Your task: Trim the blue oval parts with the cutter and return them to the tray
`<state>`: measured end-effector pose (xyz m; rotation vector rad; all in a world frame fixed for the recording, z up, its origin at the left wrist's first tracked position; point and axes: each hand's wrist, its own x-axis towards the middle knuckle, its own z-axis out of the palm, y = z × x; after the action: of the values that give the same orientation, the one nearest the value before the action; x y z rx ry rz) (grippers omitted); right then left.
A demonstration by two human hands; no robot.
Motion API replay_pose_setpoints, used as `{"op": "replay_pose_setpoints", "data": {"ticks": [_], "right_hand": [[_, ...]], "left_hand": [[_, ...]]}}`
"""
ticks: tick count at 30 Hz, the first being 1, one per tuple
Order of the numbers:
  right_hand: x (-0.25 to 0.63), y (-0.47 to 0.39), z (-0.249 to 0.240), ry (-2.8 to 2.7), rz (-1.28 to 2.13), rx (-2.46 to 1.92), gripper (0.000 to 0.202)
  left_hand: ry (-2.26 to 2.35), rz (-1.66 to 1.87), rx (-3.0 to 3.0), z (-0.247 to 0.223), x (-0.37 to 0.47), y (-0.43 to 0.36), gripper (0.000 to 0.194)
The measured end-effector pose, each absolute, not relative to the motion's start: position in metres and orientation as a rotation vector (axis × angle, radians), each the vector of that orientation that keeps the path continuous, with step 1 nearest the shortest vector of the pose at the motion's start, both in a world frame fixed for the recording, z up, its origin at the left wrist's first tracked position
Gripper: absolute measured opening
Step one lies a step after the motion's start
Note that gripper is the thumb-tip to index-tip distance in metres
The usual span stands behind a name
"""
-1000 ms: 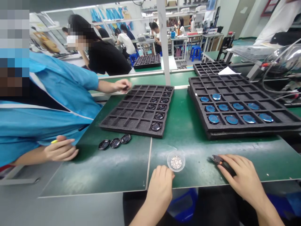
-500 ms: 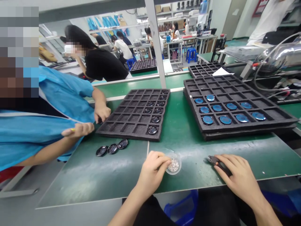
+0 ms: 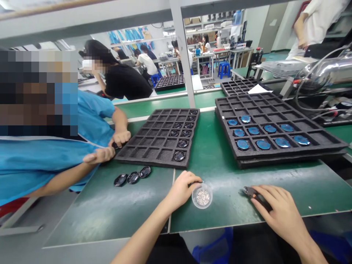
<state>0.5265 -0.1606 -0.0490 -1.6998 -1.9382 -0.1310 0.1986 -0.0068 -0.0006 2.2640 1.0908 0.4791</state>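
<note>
My left hand [image 3: 183, 189] is closed beside a small clear round cup [image 3: 194, 202] filled with tiny silvery pieces [image 3: 202, 197]. A thin dark object [image 3: 195, 182] shows between its fingers, mostly covered, so its kind is unclear. My right hand [image 3: 280, 207] rests on the green table [image 3: 225, 216], wrapped round a pair of side cutters [image 3: 261, 198] with dark handles. The metal jaws point left, towards the cup. To the left lie three round black parts [image 3: 133, 177].
A black foam tray [image 3: 151, 160] with several black round parts is ahead. Stacked foam trays [image 3: 275, 151] at right hold several blue-topped discs [image 3: 263, 144]. A co-worker in a blue shirt [image 3: 93, 110] sits at left, hands by the tray's corner. A metal post [image 3: 183, 47] rises behind.
My left hand has moved off the top of the cup to its far left side, and a thin dark object now shows in its fingers. The right hand stays on the side cutters.
</note>
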Motion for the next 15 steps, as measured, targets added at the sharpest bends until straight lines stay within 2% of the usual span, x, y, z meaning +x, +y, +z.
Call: {"op": "replay_pose_setpoints", "data": {"ticks": [9, 15], "right_hand": [[0.524, -0.161, -0.048, -1.934, -0.117, -1.692, 0.037], [0.523, -0.16, -0.046, -1.933, -0.134, -1.686, 0.035]], "left_hand": [[0.977, 0.443, 2.399, 0.003, 0.207, -0.007, 0.019], [1.106, 0.684, 2.332, 0.019, 0.196, -0.016, 0.024]]}}
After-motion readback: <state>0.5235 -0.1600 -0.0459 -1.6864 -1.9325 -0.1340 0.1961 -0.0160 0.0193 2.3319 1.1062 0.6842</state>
